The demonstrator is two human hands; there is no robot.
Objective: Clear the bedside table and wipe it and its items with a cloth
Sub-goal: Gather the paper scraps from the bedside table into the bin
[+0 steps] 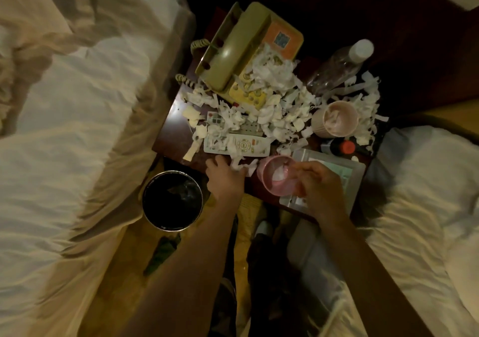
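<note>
Where the two forearms reach in from the near edge, we see the left hand lying palm down at the front edge of the bedside table, its fingers curled loosely over a few paper scraps; whether they actually pinch any we cannot tell. Just left of and below that hand stands a round waste bin with a dark liner, on the floor beside the table.

Our right hand has its fingers and thumb curled round the rim of a pink cup, which sits tilted toward us with something white inside. Under that hand and cup lies a clear-framed card stand, flat on the table's near right corner.

Just beyond the left fingertips lies a white remote control, half covered in scraps, with a second remote touching it on the far side. Beyond the right fingers we see a small bottle with an orange-red cap, and past it a beige cup holding more paper.

Farther still, the scraps heap up between the two hands' lines of reach, spilling onto the keypad of a yellow-green telephone with its handset on the cradle. Far right of it a clear plastic bottle with a white cap lies on its side. White bedding flanks the table on both sides.
</note>
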